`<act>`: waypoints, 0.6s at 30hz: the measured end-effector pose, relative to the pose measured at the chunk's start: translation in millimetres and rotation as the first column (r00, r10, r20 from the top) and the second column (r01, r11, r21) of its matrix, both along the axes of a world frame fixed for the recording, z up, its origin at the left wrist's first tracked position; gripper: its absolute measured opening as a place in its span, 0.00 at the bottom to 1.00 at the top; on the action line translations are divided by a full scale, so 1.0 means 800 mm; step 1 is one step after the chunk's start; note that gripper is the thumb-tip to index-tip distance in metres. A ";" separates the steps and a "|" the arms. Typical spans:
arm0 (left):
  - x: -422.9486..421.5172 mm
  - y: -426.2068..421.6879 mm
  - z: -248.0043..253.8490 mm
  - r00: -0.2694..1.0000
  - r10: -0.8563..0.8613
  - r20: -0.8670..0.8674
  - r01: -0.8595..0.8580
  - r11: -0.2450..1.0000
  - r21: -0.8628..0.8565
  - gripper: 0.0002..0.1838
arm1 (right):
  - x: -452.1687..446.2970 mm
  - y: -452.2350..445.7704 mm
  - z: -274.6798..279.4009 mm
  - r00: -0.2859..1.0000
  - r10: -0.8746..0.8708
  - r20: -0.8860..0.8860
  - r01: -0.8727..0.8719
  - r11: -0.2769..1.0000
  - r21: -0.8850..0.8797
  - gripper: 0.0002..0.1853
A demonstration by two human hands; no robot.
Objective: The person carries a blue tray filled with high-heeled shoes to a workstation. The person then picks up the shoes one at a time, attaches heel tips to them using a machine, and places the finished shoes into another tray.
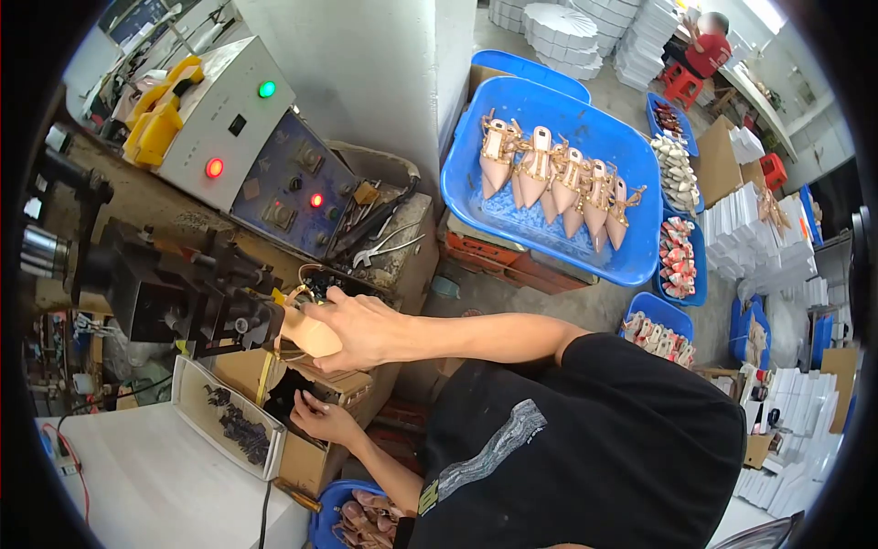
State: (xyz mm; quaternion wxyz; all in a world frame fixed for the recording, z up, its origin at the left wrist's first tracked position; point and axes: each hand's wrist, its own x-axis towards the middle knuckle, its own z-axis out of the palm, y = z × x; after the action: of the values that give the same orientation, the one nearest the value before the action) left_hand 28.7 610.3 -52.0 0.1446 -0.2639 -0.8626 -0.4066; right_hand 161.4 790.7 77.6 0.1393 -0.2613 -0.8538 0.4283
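Note:
My right hand [352, 328] grips a beige shoe [312, 337] and holds it against the head of a black machine [197, 297]. Its thin gold-toned straps show at the machine side, while the fingers hide part of the upper. Lower down, my left hand [322, 419] is at a cardboard box [300, 457] with a dark inside, its fingertips drawn together. Whatever they pinch, if anything, is too small to make out. Beside that hand, a white box [186, 384] contains small black pieces [245, 436].
A control box [206, 128] with lit green and red lamps stands beyond the machine, near pliers [389, 245]. Beige pointed shoes [569, 178] lie in a blue tub [549, 259]. Another blue tub [322, 522] with shoes is below my left arm. A person in red [709, 53] sits far back.

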 end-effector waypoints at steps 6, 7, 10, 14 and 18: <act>0.000 0.000 0.002 1.000 -0.027 0.000 0.027 0.998 0.052 0.10 | 0.004 -0.007 -0.009 1.000 -0.013 -0.025 0.014 0.998 0.060 0.46; 0.000 0.000 0.003 0.999 -0.028 -0.026 0.029 0.999 0.031 0.09 | 0.006 -0.006 -0.012 0.999 -0.003 -0.039 0.006 0.997 0.073 0.46; -0.004 -0.001 -0.001 0.999 -0.016 0.034 0.016 1.000 0.002 0.10 | 0.007 0.000 -0.014 0.997 0.036 -0.073 -0.032 0.998 0.056 0.46; 0.001 0.000 0.006 0.996 0.011 0.086 -0.006 0.998 -0.060 0.10 | 0.002 0.008 -0.024 0.985 0.093 -0.143 -0.090 0.996 0.026 0.45; -0.005 0.000 -0.009 0.999 0.007 0.036 -0.005 0.999 -0.046 0.10 | 0.003 0.014 -0.015 0.985 0.108 -0.133 -0.114 0.993 -0.041 0.43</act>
State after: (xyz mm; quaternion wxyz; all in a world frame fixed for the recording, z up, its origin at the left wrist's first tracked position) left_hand 24.4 610.3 -59.2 0.1240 -0.2572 -0.8749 -0.3912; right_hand 163.7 802.2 65.6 0.1643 -0.1882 -0.8456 0.4718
